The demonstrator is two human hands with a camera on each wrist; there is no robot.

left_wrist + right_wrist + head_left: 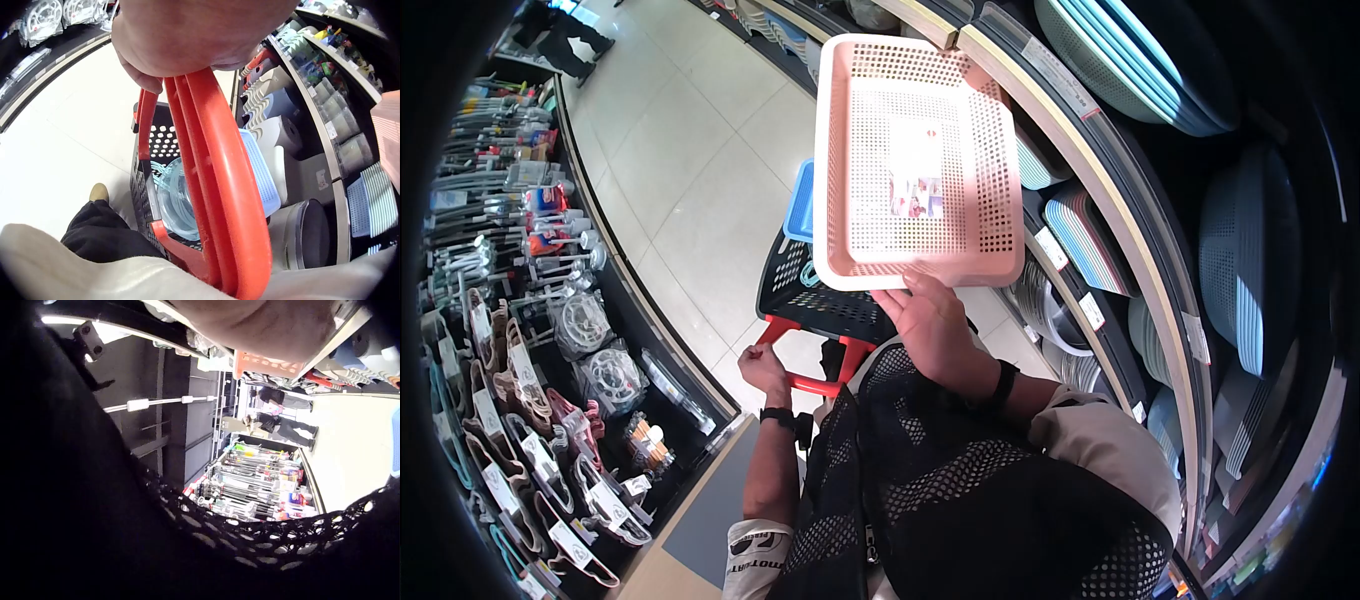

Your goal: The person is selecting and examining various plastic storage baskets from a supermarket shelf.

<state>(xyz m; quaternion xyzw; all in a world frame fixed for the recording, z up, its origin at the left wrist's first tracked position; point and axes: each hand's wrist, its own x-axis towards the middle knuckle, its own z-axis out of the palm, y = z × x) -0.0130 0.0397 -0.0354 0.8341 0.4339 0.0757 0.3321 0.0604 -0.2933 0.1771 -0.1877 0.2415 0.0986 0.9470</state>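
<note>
Pink basket [870,150] is held above and to the right of the black cart [830,305]; I have the right hand [940,328] pinching its near rim, the left hand [764,368] gripping the cart's red handle [814,385]. I'd firm that one-edge pinch against tipping.

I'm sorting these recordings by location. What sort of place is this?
Most likely a shop's housewares aisle: stacked basins and price labels on one side, packaged goods on the other, and a black shopping basket, its red handle in the left hand.
</note>
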